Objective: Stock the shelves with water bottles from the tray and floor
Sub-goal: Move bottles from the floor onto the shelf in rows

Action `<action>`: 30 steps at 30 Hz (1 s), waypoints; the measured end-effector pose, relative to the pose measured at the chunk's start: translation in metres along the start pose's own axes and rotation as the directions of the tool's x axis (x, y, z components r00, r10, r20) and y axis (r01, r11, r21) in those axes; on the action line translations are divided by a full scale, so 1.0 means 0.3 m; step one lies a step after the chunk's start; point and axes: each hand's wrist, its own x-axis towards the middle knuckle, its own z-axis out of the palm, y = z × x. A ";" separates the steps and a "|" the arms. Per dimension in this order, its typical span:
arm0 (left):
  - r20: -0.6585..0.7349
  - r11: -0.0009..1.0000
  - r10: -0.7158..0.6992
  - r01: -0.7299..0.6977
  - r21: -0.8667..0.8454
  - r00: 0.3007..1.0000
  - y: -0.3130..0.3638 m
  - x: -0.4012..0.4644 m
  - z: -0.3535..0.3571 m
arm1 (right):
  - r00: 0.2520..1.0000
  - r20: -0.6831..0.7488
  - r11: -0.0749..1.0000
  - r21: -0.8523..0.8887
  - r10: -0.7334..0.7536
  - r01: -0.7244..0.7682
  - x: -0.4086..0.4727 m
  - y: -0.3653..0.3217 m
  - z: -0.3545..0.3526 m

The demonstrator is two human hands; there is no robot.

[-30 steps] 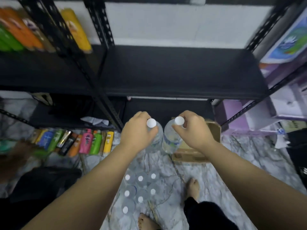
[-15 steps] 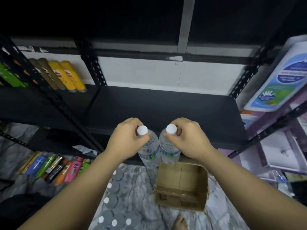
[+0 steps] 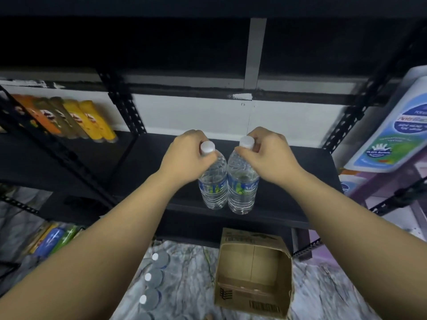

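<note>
Two clear water bottles with white caps and blue-green labels stand side by side, touching, near the front of the black middle shelf (image 3: 300, 176). My left hand (image 3: 187, 158) grips the neck of the left bottle (image 3: 212, 185). My right hand (image 3: 268, 155) grips the neck of the right bottle (image 3: 241, 188). Whether the bottle bases rest on the shelf or hang just above it, I cannot tell. Several more capped bottles (image 3: 153, 277) stand on the marble floor below, at the lower left.
An empty open cardboard box (image 3: 254, 271) sits on the floor under the shelf. Orange and yellow tubes (image 3: 76, 121) lie on the left shelf. Coloured bottles (image 3: 53, 239) fill the lower left rack. A large white-and-blue refill pack (image 3: 392, 125) leans at the right.
Both hands have lifted the two bottles from floor height up and forward over the middle shelf. The view has tilted upward with them.
</note>
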 end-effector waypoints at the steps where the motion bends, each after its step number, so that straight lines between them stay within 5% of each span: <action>1: 0.009 1.000 0.002 -0.002 0.002 1.000 -0.013 0.018 0.012 | 1.000 0.005 1.000 -0.009 0.014 -0.014 0.014 0.012 0.009; 9: 0.069 0.998 0.052 -0.049 -0.036 0.996 -0.088 0.156 0.077 | 0.975 -0.082 0.977 0.075 0.206 -0.200 0.110 0.086 0.107; 14: -0.066 0.981 0.037 -0.049 -0.190 0.997 -0.136 0.135 0.154 | 0.963 -0.140 0.972 0.077 0.231 -0.222 0.124 0.105 0.133; 23: -0.113 0.916 -0.093 0.041 -0.399 0.989 -0.218 -0.017 0.320 | 0.955 -0.260 0.990 0.033 0.141 -0.137 0.015 0.166 0.222; 30: -0.174 0.857 -0.196 0.082 -0.509 0.965 -0.305 -0.093 0.536 | 0.918 -0.370 0.979 0.190 0.146 -0.079 -0.093 0.343 0.383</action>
